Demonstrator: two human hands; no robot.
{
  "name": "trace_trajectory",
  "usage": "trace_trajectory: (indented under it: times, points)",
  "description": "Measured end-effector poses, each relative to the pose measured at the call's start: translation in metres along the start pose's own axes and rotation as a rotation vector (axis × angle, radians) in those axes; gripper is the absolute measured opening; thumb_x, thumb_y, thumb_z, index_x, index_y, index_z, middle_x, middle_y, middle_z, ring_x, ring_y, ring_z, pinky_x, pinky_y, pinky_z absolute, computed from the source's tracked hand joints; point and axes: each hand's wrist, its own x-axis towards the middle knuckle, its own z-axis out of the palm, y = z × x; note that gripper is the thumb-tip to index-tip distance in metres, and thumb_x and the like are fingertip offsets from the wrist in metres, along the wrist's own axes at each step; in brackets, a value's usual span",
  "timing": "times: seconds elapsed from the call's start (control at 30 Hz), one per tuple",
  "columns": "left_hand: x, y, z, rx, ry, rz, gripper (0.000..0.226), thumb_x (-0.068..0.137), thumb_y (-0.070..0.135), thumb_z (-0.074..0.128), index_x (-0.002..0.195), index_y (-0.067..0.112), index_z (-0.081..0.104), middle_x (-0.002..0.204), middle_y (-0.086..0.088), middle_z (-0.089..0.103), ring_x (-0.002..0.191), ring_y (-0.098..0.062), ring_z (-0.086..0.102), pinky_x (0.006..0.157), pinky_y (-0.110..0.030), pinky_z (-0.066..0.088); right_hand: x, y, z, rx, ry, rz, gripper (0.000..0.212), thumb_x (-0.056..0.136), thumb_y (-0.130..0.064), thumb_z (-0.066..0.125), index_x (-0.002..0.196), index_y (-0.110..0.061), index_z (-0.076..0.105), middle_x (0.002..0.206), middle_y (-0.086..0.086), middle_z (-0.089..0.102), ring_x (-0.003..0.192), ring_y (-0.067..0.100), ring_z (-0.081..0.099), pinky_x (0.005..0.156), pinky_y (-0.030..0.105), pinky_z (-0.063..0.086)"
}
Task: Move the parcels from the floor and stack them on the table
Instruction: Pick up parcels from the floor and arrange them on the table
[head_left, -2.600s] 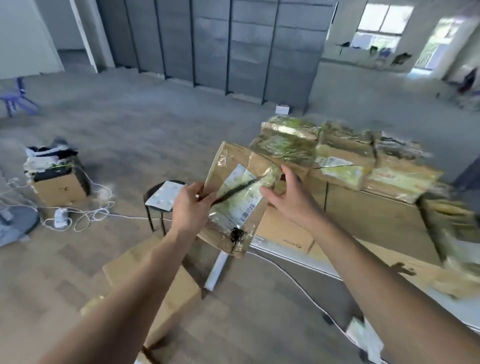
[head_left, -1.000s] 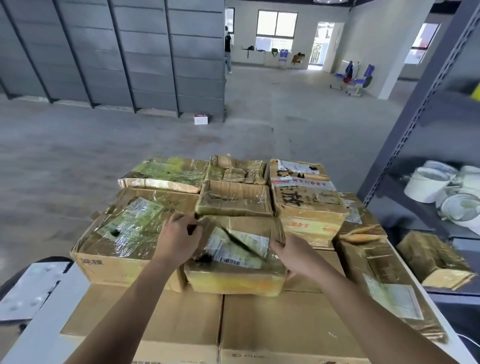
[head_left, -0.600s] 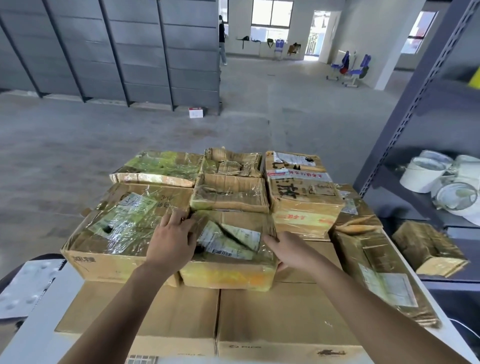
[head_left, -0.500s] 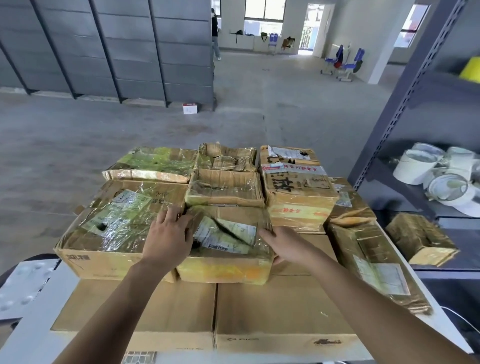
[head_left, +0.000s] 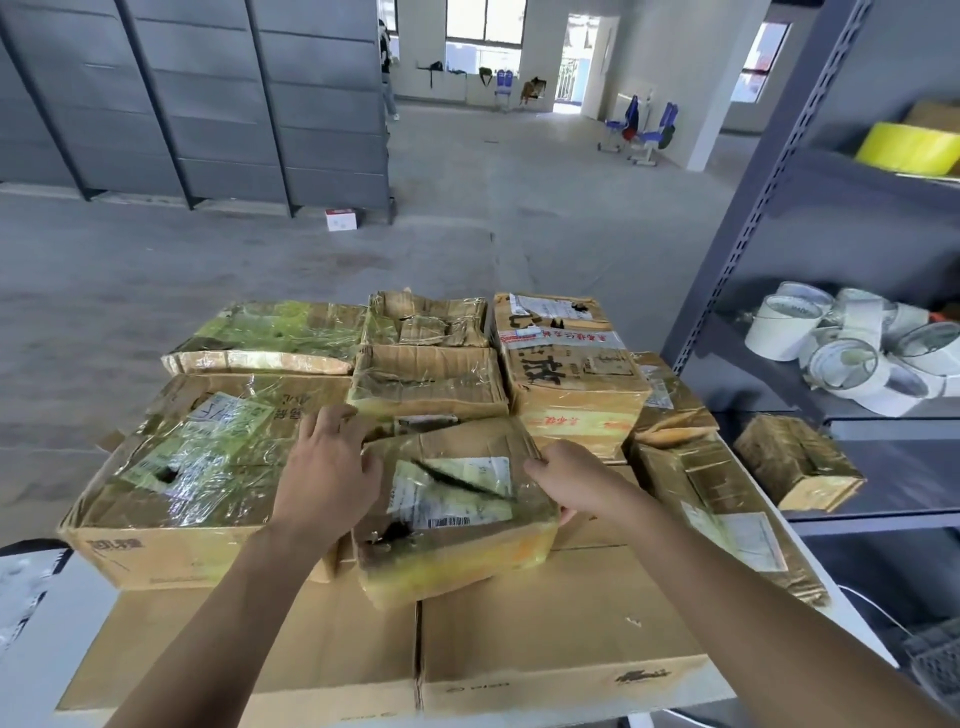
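Observation:
A small taped cardboard parcel (head_left: 457, 499) with a torn white label lies on two large flat boxes (head_left: 545, 623) on the white table (head_left: 57, 670). It sits slightly askew in the front row of the pile. My left hand (head_left: 327, 473) presses against its left edge with fingers spread, partly over the big taped box (head_left: 197, 467) beside it. My right hand (head_left: 571, 478) grips its right edge, thumb under the side. Several more taped parcels (head_left: 431, 374) fill the rows behind.
A grey metal rack (head_left: 753, 208) stands close on the right, holding white tape rolls (head_left: 852, 343), a yellow roll (head_left: 909, 148) and one parcel (head_left: 795, 462). A taller box (head_left: 566, 374) flanks the parcel's far right. Grey concrete floor lies beyond the table.
The parcel went from being carried in the air to lying on the pile. In the last half second it has turned slightly, and my hands have stayed on its two sides.

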Motion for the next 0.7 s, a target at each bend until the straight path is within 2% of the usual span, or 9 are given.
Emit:
trace_trajectory:
  times: [0.1, 0.17, 0.23, 0.33, 0.4, 0.47, 0.53, 0.6, 0.7]
  points:
    - [0.010, 0.019, -0.006, -0.093, -0.063, 0.035, 0.033, 0.096, 0.024, 0.047, 0.126, 0.014, 0.057, 0.129, -0.006, 0.050, 0.121, -0.027, 0.046, 0.099, -0.039, 0.045, -0.004, 0.009, -0.021, -0.065, -0.008, -0.028, 0.029, 0.103, -0.028, 0.040, 0.081, -0.011, 0.048, 0.060, 0.001, 0.036, 0.066, 0.023, 0.061, 0.056, 0.027, 0.057]
    - [0.017, 0.032, -0.007, -0.138, -0.151, 0.078, 0.033, 0.097, 0.027, 0.047, 0.127, 0.016, 0.055, 0.125, -0.005, 0.054, 0.106, -0.023, 0.057, 0.087, -0.033, 0.050, -0.010, 0.019, -0.040, -0.123, -0.006, -0.032, 0.029, 0.102, -0.027, 0.042, 0.080, -0.011, 0.049, 0.069, 0.008, 0.043, 0.067, 0.022, 0.060, 0.050, 0.022, 0.050]
    - [0.025, 0.047, -0.004, -0.184, -0.289, 0.114, 0.031, 0.098, 0.031, 0.045, 0.123, 0.017, 0.056, 0.118, -0.003, 0.059, 0.095, -0.018, 0.062, 0.081, -0.030, 0.051, -0.018, 0.029, -0.062, -0.177, 0.001, -0.025, 0.030, 0.101, -0.029, 0.044, 0.076, -0.012, 0.048, 0.069, 0.008, 0.043, 0.059, 0.018, 0.059, 0.055, 0.028, 0.053]
    - [0.035, 0.076, 0.005, -0.300, -0.507, 0.148, 0.034, 0.099, 0.040, 0.041, 0.107, 0.014, 0.061, 0.094, -0.001, 0.066, 0.073, -0.010, 0.064, 0.069, -0.032, 0.050, -0.033, 0.043, -0.093, -0.229, 0.021, -0.024, 0.037, 0.101, -0.026, 0.045, 0.067, -0.015, 0.037, 0.062, -0.002, 0.031, 0.050, 0.010, 0.036, 0.064, 0.038, 0.049]
    - [0.041, 0.100, 0.011, -0.359, -0.614, 0.167, 0.044, 0.097, 0.048, 0.040, 0.100, 0.011, 0.062, 0.073, -0.001, 0.059, 0.060, -0.013, 0.056, 0.059, -0.028, 0.043, -0.040, 0.055, -0.111, -0.242, 0.038, -0.016, 0.037, 0.101, -0.024, 0.045, 0.067, -0.015, 0.034, 0.061, -0.003, 0.028, 0.051, 0.009, 0.029, 0.064, 0.034, 0.042]
    - [0.045, 0.125, 0.016, -0.386, -0.681, 0.183, 0.054, 0.094, 0.056, 0.041, 0.099, 0.006, 0.062, 0.063, 0.001, 0.048, 0.058, -0.015, 0.048, 0.058, -0.027, 0.036, -0.042, 0.071, -0.128, -0.241, 0.054, -0.010, 0.036, 0.101, -0.025, 0.046, 0.069, -0.015, 0.033, 0.062, -0.003, 0.027, 0.053, 0.011, 0.027, 0.066, 0.032, 0.039]
    - [0.048, 0.151, 0.025, -0.419, -0.738, 0.199, 0.057, 0.092, 0.060, 0.044, 0.092, 0.005, 0.060, 0.065, -0.003, 0.045, 0.059, -0.015, 0.044, 0.059, -0.029, 0.032, -0.040, 0.089, -0.145, -0.273, 0.067, -0.010, 0.035, 0.100, -0.025, 0.046, 0.068, -0.015, 0.033, 0.062, -0.003, 0.028, 0.056, 0.012, 0.029, 0.063, 0.030, 0.034]
    - [0.051, 0.179, 0.036, -0.420, -0.761, 0.231, 0.050, 0.090, 0.059, 0.049, 0.082, 0.010, 0.057, 0.067, -0.003, 0.046, 0.059, -0.015, 0.045, 0.058, -0.029, 0.031, -0.037, 0.103, -0.163, -0.291, 0.071, -0.018, 0.037, 0.100, -0.025, 0.045, 0.066, -0.017, 0.033, 0.061, -0.003, 0.030, 0.056, 0.013, 0.029, 0.058, 0.031, 0.027]
    - [0.052, 0.224, 0.053, -0.393, -0.738, 0.271, 0.034, 0.091, 0.045, 0.055, 0.076, 0.015, 0.055, 0.067, 0.003, 0.049, 0.058, -0.011, 0.046, 0.057, -0.027, 0.032, -0.032, 0.128, -0.189, -0.285, 0.098, -0.035, 0.036, 0.100, -0.026, 0.046, 0.067, -0.015, 0.035, 0.061, -0.001, 0.031, 0.056, 0.014, 0.031, 0.055, 0.031, 0.022]
